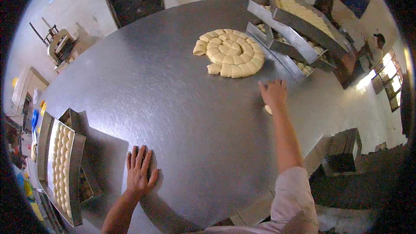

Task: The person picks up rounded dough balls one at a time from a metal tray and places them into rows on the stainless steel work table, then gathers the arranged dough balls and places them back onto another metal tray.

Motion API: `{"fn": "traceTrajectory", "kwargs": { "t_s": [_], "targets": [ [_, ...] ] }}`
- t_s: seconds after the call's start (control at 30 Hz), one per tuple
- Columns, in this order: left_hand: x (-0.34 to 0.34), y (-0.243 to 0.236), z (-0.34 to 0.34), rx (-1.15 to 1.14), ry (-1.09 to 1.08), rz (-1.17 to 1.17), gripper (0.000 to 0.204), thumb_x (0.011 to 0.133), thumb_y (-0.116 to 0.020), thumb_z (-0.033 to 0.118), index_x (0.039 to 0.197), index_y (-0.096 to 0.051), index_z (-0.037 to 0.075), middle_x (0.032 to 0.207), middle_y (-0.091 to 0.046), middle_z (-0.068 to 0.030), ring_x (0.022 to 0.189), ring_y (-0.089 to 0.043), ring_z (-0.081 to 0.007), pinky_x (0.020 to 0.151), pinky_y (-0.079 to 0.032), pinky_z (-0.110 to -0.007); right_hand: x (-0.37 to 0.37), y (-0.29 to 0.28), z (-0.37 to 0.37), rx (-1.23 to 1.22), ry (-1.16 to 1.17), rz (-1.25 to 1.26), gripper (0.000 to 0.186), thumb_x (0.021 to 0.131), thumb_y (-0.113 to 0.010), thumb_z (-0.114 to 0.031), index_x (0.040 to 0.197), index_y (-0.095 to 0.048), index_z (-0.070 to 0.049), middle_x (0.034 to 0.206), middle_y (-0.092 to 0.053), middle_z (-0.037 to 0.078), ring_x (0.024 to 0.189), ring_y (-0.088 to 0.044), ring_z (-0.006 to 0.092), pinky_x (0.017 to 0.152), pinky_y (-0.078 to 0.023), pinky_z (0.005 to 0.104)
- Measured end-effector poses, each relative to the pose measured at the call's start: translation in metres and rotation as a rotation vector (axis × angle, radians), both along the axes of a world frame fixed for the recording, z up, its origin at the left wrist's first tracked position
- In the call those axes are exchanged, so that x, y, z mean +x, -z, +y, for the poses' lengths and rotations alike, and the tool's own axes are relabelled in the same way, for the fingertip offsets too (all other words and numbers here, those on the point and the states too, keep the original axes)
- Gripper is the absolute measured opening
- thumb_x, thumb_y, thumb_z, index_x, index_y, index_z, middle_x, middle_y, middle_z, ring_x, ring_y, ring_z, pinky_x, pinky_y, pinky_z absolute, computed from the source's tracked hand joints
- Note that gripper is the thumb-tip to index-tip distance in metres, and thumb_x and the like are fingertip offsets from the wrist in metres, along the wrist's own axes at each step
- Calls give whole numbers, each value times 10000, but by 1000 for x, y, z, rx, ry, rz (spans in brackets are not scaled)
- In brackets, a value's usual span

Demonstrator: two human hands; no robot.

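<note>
My left hand (pixel 141 174) lies flat on the metal table, its fingers spread and nothing in it. My right hand (pixel 274 93) reaches out over the table, thumb apart from the fingers. The fingers look partly bent, and I see nothing in them. Beside the right wrist a small pale dough piece (pixel 268 110) shows, partly hidden by the arm. Farther off, a flat spiral of cut dough pieces (pixel 232 54) rests on the table, apart from the right hand.
A tray (pixel 79 164) with rows of dough balls stands at the left over other trays. At the far right, metal trays (pixel 294 32) with dough balls are stacked crosswise. The steel table (pixel 173 91) has a curved-looking edge. Another person (pixel 376 50) is in the right background.
</note>
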State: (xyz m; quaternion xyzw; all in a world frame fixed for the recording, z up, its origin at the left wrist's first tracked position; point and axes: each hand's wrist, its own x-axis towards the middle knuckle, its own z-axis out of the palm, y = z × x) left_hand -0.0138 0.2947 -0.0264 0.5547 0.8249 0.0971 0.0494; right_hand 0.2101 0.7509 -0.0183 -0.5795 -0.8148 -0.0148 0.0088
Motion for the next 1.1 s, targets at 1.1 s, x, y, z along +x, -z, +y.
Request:
{"fn": "traceTrajectory", "kwargs": {
  "t_s": [1.1],
  "targets": [
    [78, -74, -2, 768, -397, -1577, 620, 875, -538, 387, 1364, -276, 108, 1333, -386, -113, 1207, -402, -263, 959, -367, -426, -84, -163, -297, -1669, -304, 2053, 479, 865, -470, -377, 1185, -476, -19, 1121, -541, 114, 1054, -525, 261, 945, -399, 405]
  ]
}}
